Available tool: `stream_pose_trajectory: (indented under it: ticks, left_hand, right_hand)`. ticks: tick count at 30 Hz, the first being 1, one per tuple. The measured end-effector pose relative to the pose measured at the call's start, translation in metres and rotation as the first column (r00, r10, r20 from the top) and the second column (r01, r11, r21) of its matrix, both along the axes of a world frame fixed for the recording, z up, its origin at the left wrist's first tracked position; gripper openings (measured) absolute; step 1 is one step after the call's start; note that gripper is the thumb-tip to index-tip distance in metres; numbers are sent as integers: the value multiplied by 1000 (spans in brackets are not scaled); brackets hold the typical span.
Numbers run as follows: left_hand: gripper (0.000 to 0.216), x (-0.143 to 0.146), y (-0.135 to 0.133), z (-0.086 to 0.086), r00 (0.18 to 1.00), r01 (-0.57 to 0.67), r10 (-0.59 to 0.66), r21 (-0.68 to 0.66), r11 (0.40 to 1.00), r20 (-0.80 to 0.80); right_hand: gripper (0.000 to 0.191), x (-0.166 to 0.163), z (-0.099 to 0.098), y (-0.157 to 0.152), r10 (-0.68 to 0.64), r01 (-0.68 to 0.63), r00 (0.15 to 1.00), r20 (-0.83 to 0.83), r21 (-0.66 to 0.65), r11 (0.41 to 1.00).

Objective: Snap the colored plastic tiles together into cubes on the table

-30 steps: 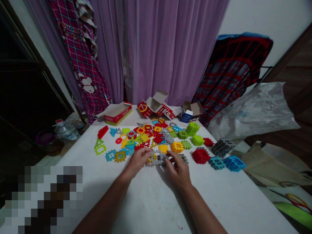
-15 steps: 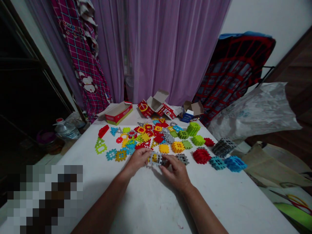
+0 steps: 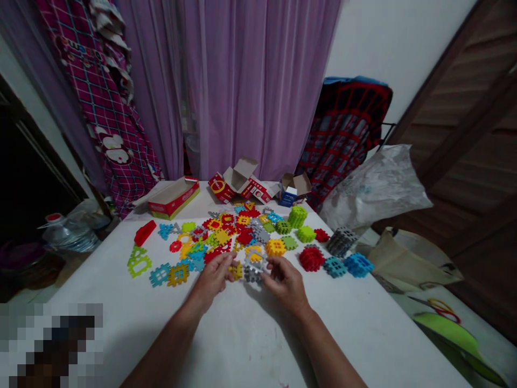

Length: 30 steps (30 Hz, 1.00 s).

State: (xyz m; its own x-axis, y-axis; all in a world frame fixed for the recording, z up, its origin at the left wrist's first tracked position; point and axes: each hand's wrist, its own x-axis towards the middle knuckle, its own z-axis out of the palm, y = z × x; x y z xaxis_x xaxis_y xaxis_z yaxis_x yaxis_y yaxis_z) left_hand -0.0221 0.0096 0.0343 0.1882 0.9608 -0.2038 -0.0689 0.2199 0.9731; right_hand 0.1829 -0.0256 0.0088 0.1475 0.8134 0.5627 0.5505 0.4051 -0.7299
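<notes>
Between the thumb and fingers of my left hand [image 3: 213, 280] is a small yellow interlocking tile [image 3: 236, 271], partly hidden by the fingertips. My right hand [image 3: 286, 284] is closed on the right side of grey interlocking tiles [image 3: 253, 269] with notched edges and square windows. The yellow and grey tiles are close together, with a small gap between them. Just beyond my hands lies a loose spread of toy tiles, among them a yellow one [image 3: 254, 253]. To the left of my left hand a mustard tile [image 3: 178, 275] and a blue tile [image 3: 160, 275] lie flat.
Stacked tiles stand on the right: red [image 3: 312, 258], teal [image 3: 335, 267], blue [image 3: 359, 265], dark grey [image 3: 342, 241] and yellow [image 3: 276, 248]. Opened cartons, including a red one [image 3: 173, 198] and a blue one [image 3: 288, 197], line the white table's [image 3: 242, 339] far edge.
My view has swung to the right. The grey tiles have moved right, away from my left hand, and stay in my right hand. The yellow tile behind them is now uncovered.
</notes>
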Motion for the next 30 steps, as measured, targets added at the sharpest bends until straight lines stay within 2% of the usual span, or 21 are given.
stream_pose_trajectory:
  ticks: [2,3,5,8,11,17,26,30]
  left_hand:
    - [58,-2,2,0,999,-47,47,30,998,-16]
    - [60,-3,3,-1,997,-69,70,42,997,-26]
    - [66,-6,8,-4,991,-125,128,61,990,-43]
    - [73,-11,16,-12,972,-221,227,88,971,-60]
    - [74,-16,22,-18,948,-302,310,107,947,-69]
    - [74,-21,24,-23,914,-392,401,128,911,-54]
    - [72,-23,25,-25,910,-400,409,119,909,-60]
    - [70,-24,25,-25,910,-401,410,124,908,-55]
  right_hand:
    - [35,36,4,4,-162,162,979,-120,-10,987]
    - [40,58,7,5,-263,267,943,-202,-11,964]
    - [52,109,12,8,-467,474,837,-285,-49,879]
    - [66,179,18,9,-693,689,694,-193,-99,718]
    - [73,219,22,12,-764,755,643,-47,-127,643]
    - [77,233,26,21,-764,766,637,104,-193,613]
    - [73,235,23,22,-754,771,635,169,-197,605]
    - [68,235,21,22,-764,790,612,205,-187,584]
